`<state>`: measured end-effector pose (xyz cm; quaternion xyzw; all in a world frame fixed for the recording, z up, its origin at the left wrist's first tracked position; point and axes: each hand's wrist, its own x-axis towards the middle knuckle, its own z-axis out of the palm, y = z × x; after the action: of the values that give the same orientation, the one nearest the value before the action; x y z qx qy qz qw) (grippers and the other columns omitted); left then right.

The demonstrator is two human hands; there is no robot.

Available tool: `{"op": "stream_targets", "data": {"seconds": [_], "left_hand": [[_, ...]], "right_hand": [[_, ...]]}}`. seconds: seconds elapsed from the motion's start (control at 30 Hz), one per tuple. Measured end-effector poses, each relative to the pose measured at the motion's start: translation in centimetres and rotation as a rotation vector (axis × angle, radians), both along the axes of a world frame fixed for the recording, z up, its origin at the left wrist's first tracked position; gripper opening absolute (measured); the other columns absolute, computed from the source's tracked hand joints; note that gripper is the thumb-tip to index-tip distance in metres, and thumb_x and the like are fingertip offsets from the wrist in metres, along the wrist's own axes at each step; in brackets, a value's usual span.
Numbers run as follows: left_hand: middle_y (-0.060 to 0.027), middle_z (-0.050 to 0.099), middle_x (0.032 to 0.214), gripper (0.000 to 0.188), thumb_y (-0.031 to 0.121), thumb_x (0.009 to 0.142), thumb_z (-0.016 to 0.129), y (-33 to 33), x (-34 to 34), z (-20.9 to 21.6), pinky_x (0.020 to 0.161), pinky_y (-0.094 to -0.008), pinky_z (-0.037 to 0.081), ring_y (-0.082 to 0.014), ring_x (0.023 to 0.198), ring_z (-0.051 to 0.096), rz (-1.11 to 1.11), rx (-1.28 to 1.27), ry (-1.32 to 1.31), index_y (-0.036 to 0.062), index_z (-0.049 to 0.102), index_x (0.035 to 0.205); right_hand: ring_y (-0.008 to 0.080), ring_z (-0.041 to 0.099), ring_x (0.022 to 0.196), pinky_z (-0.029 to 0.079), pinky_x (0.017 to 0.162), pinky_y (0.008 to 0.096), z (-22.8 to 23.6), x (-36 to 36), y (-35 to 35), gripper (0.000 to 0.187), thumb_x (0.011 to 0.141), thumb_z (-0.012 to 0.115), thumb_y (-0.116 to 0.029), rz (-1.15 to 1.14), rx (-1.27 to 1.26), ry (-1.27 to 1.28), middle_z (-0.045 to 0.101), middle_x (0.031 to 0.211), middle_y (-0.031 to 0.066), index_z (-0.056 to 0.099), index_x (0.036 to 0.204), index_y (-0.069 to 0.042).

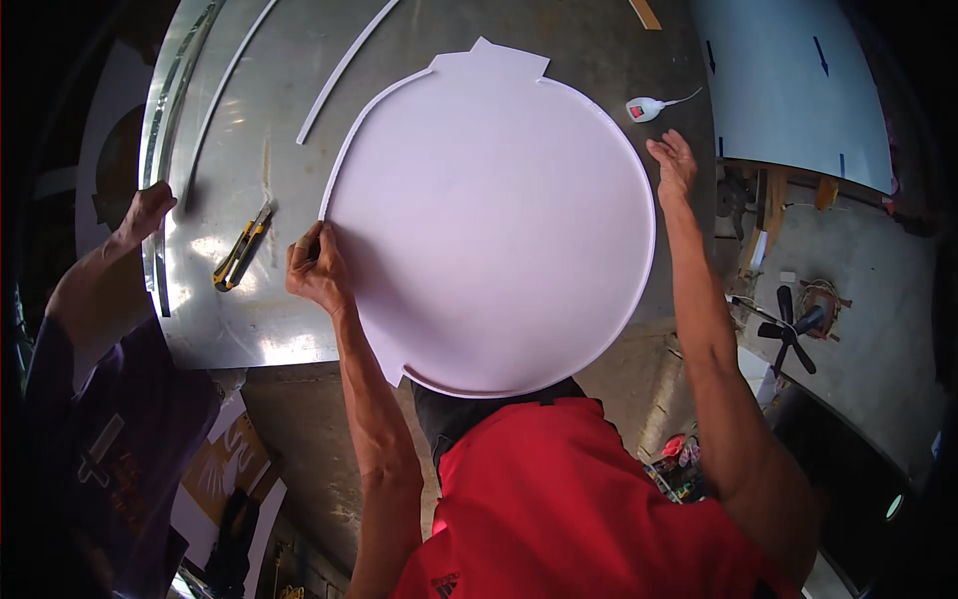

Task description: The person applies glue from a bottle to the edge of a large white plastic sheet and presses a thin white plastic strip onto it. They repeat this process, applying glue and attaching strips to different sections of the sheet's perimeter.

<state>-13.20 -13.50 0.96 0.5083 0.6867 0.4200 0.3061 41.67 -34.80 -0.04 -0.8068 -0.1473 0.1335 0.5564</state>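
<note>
A large white round panel (489, 230) lies on the metal table, overhanging its near edge. A thin white strip (344, 150) stands along much of its rim, with gaps at the top and lower left. At the left rim, my left hand (317, 270) is closed, pinching the strip between thumb and fingers. My right hand (676, 165) hovers open just past the panel's right edge, fingers loosely bent and nothing in them. Beyond those fingertips a small white glue bottle (644, 108) with a thin nozzle lies on its side.
A yellow-and-black utility knife (242, 250) rests left of the panel on the metal table (289, 190). Loose white strips (344, 75) lie at the back left. Another person's hand (150, 210) touches the table's left edge. A pale blue sheet (798, 80) and fan blades (786, 327) are at right.
</note>
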Motion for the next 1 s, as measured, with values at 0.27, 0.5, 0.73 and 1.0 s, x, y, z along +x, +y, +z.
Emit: {"op": "stream_targets", "data": {"seconds": [0.27,0.5,0.73,1.0], "left_hand": [[-0.0014,0.069,0.083,0.013,0.004,0.086,0.085,0.1,-0.6,-1.6,0.069,-0.0284,0.053,-0.0125,0.074,0.064,-0.013,0.061,-0.022,0.0017,0.086,0.098],[-0.0050,0.072,0.080,0.013,0.010,0.082,0.086,0.2,0.2,-0.3,0.072,-0.0285,0.055,-0.0145,0.070,0.068,0.008,0.057,0.020,0.0047,0.087,0.094],[-0.0033,0.077,0.086,0.012,0.012,0.086,0.086,-0.1,-1.3,-1.0,0.079,-0.0275,0.059,-0.0138,0.078,0.074,0.003,0.054,0.068,0.0061,0.087,0.096],[-0.0017,0.081,0.091,0.012,0.013,0.088,0.086,-0.3,-0.8,-1.6,0.082,-0.0280,0.063,-0.0140,0.082,0.077,-0.010,0.076,0.114,0.0087,0.088,0.098]], "right_hand": [[0.0142,0.068,0.103,0.056,0.098,0.0293,-0.1,0.9,4.4,0.063,0.083,0.091,-0.004,0.176,0.015,0.003,0.074,0.127,0.0108,0.065,0.141,0.002],[0.0140,0.072,0.100,0.055,0.095,0.0307,-0.4,1.4,5.4,0.038,0.092,0.088,-0.023,0.099,-0.092,-0.136,0.081,0.110,0.0073,0.079,0.121,0.000],[0.0217,0.074,0.107,0.058,0.094,0.0368,6.3,-9.0,7.9,0.041,0.099,0.081,-0.022,0.551,-0.086,-0.304,0.078,0.119,0.0128,0.070,0.129,0.005],[0.0274,0.074,0.105,0.060,0.086,0.0399,7.7,-20.6,13.5,0.036,0.093,0.082,-0.009,1.208,-0.229,-0.698,0.075,0.118,0.0099,0.074,0.128,-0.006]]}}
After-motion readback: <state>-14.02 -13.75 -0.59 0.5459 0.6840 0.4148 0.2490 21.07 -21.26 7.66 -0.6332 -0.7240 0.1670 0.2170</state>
